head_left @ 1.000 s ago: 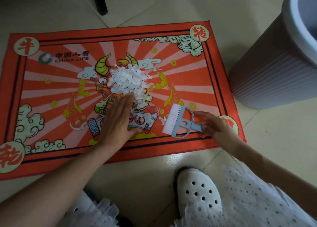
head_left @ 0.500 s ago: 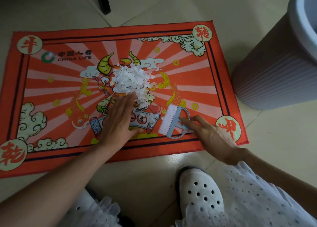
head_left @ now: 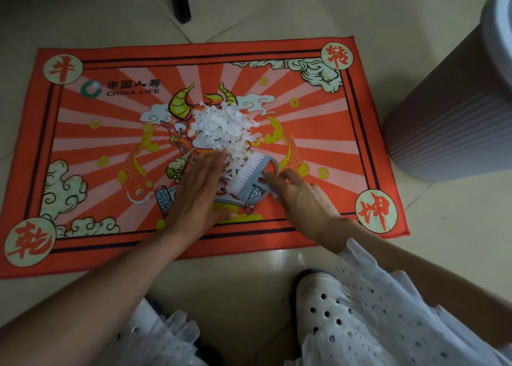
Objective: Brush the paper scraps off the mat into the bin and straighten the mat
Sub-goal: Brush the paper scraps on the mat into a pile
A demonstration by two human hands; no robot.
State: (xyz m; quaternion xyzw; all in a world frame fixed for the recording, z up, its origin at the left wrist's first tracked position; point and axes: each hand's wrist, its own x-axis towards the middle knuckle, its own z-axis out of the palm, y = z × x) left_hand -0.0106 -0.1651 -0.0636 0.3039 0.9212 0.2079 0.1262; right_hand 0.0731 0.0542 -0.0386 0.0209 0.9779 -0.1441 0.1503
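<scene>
Currently the left hand (head_left: 198, 196) lies flat on the mat (head_left: 83, 133), palm down, fingers straight and together, gripping nothing; its fingertips touch the near-left edge of the scraps (head_left: 224, 128), so it walls that side of the pile; pile sits just beyond the tips, mid-mat. Moving right, the brush (head_left: 253, 176) stands just beside those fingertips, bristles against the pile's near-right edge, long axis slanting from near-left to far-right; scraps lie between hand and bristles. Right hand (head_left: 302, 199) holds the brush from behind, fingers curled onto its handle, forefinger stretched along the top; exact grip partly hidden. Bin (head_left: 454, 122) stands far right, off the mat, well apart from both hands; right hand is nearer it. My read: the pile must be pinched between palm and brush, then carried rightward to the bin; mat looks slightly skewed, not yet straightened.
</scene>
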